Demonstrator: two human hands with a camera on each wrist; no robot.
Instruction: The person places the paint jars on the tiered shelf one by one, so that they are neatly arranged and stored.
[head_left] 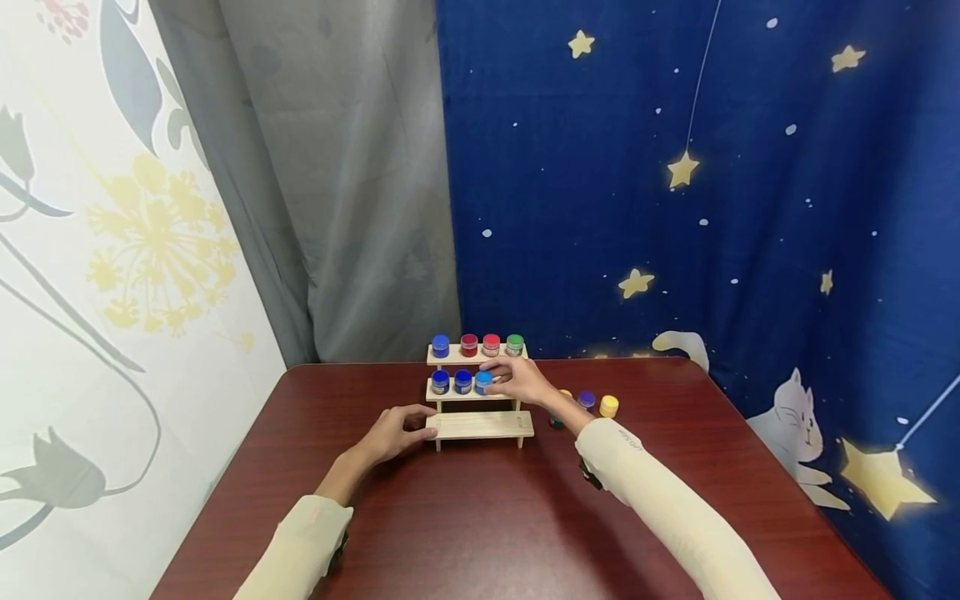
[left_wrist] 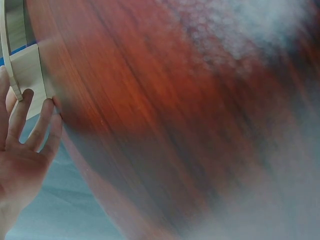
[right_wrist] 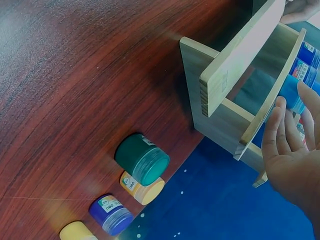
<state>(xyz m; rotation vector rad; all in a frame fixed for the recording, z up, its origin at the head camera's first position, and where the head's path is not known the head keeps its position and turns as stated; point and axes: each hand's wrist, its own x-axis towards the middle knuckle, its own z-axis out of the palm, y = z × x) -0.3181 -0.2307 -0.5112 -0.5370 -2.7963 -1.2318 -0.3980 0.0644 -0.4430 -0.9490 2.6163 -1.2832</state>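
"deli" on purple jar (right_wrist: 119,221) and orange jar (right_wrist: 148,194)

Left hand (left_wrist: 22,160): fingers right on the wooden stand (left_wrist: 31,70)!
Table (left_wrist: 130,95): red-brown, dark-streaked, hazy towards lower right.

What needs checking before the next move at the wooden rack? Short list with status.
1. Pale wooden three-tier rack held: ok, left hand pinches the bottom tier's left end.
2. Right hand clear of the round light-blue jar: not ok, its fingers are on it.
3. Light-blue jar's base flat on the middle tier: cannot tell, too small and partly hidden.
4. Two round dark-blue jars beside it upright: ok.
5. Four round blue, dark-red, red and green jars upright on the top tier: ok.
6. Loose round jars upright on the reddish-brown wood-grained table: ok.
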